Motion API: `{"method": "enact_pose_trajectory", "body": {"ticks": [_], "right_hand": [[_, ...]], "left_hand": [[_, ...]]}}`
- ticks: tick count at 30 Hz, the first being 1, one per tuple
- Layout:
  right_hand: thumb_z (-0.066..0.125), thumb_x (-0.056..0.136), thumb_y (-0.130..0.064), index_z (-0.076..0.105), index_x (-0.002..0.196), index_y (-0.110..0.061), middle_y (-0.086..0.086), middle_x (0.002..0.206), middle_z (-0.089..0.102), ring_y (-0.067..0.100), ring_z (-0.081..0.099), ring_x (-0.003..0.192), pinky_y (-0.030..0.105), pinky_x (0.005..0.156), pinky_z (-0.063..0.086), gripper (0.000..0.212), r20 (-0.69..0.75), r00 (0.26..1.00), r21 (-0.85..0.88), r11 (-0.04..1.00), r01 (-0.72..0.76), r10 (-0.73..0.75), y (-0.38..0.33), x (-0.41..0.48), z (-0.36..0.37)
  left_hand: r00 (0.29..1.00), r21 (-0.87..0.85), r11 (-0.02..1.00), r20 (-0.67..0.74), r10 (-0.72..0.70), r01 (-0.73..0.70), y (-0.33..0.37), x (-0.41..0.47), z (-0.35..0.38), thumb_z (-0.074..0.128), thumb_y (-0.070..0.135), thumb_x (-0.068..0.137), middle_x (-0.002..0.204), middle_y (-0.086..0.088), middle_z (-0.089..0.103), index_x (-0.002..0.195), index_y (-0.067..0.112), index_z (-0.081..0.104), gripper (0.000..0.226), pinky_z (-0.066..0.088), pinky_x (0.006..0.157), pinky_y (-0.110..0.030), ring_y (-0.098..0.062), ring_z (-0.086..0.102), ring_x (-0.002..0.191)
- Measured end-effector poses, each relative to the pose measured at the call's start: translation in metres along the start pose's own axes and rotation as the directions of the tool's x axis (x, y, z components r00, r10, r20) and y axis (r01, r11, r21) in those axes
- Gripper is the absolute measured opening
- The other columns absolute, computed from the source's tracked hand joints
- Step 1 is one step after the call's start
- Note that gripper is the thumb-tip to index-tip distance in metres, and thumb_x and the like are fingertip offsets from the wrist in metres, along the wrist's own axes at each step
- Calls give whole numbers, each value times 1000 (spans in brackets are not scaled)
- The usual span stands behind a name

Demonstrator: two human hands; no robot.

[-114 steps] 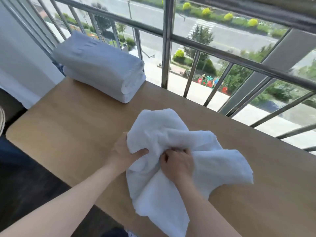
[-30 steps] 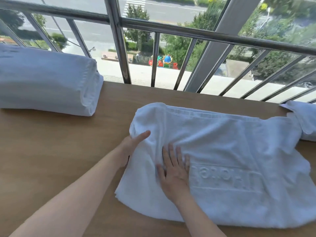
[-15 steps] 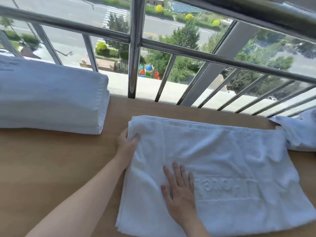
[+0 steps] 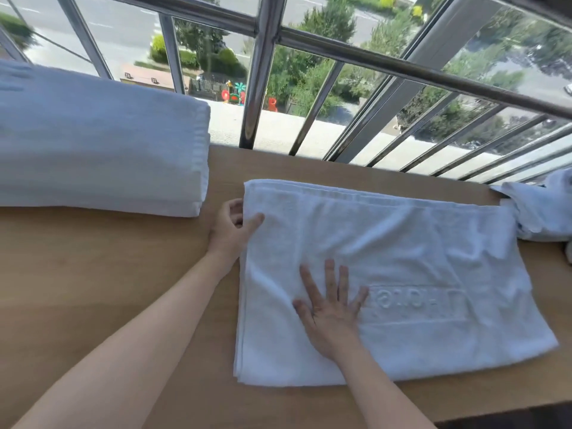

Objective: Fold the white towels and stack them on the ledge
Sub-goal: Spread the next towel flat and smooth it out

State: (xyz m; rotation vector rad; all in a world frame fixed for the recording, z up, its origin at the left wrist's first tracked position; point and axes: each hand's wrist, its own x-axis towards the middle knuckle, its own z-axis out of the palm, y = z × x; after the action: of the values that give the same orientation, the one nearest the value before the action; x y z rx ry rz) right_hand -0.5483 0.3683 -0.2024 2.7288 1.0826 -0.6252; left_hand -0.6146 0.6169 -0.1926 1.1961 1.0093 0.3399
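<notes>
White towel spread flat, folded double, on wooden tabletop, centre-right, far edge near railing. Embossed lettering band on near half. Right hand flat on towel, fingers straight and spread, pressing near-left part just left of lettering. Left hand at towel's far-left edge, thumb on top, fingers curled at the edge, pinching it. Stack of folded towels far left, apart from spread towel. Crumpled towels at right edge, touching its far-right corner.
</notes>
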Motion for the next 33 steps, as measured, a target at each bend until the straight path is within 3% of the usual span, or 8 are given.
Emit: {"method": "enact_pose_trajectory", "body": {"ticks": [4, 8, 14, 20, 22, 26, 30, 33], "right_hand": [[-5, 88, -77, -26, 146, -53, -4, 156, -42, 26, -41, 142, 69, 105, -25, 67, -12, 999, 20, 999, -50, 50, -11, -1, 1], [-9, 87, -76, -24, 147, -54, -6, 156, -41, 24, -40, 142, 66, 106, -27, 66, -45, 997, 82, 995, -64, 68, -18, -2, 2], [-6, 91, -70, -26, 145, -56, -16, 156, -38, 13, -35, 145, 57, 112, -26, 59, -41, 999, 88, 996, 17, -13, -22, -18, 4], [-7, 90, -70, -31, 142, -55, -18, 155, -38, 9, -38, 142, 54, 113, -25, 59, -15, 999, 81, 996, 33, -31, -22, -18, 4], [-11, 89, -71, -29, 143, -56, -20, 157, -34, 6, -37, 143, 53, 114, -24, 59, -30, 999, 122, 992, 38, -35, -19, -19, 3], [-4, 92, -66, -27, 148, -50, -20, 155, -37, 8, -37, 143, 51, 116, -23, 62, -13, 998, 57, 997, 54, -53, -17, -23, 6], [-6, 94, -62, -28, 146, -50, -23, 156, -34, 5, -36, 142, 51, 117, -20, 58, -12, 999, 121, 991, 54, -53, -15, -19, 2], [3, 98, -60, -27, 148, -48, -20, 156, -37, 7, -37, 142, 52, 116, -22, 60, 6, 996, 96, 992, 84, -85, -11, -20, 5]], "left_hand": [[975, 133, 983, 165, -147, 126, -24, -55, -11, 85, 52, 69, 104, 8, 73, 118, 32, 54, 61, 59, 79, -32, -6, 72, 91], [884, 351, 930, 393, -251, 109, -54, -103, -9, 81, 49, 77, 108, 20, 71, 113, 41, 62, 41, 57, 84, -28, 1, 67, 97], [967, 232, 956, 136, -214, 179, -69, -132, -29, 77, 44, 83, 91, 13, 76, 96, 28, 73, 21, 60, 78, -38, -7, 73, 85], [870, 314, 931, 387, -304, 186, -31, -114, -45, 79, 42, 83, 101, 6, 77, 105, 19, 75, 32, 59, 85, -35, -12, 73, 94], [902, 247, 956, 358, -242, 159, -33, -122, -45, 80, 42, 82, 96, 4, 78, 96, 21, 78, 26, 60, 81, -37, -15, 74, 91], [967, 503, 858, 151, -206, 104, -49, -142, -45, 77, 45, 84, 77, 15, 72, 78, 27, 73, 19, 51, 54, -18, -1, 70, 71], [931, 258, 950, 269, -245, 175, -41, -143, -39, 80, 52, 77, 83, 4, 77, 80, 19, 78, 33, 61, 64, -31, -12, 75, 76], [969, 594, 799, 125, -211, 98, -50, -145, -55, 74, 55, 82, 70, 13, 72, 74, 25, 70, 31, 46, 48, -19, 1, 67, 60]]}}
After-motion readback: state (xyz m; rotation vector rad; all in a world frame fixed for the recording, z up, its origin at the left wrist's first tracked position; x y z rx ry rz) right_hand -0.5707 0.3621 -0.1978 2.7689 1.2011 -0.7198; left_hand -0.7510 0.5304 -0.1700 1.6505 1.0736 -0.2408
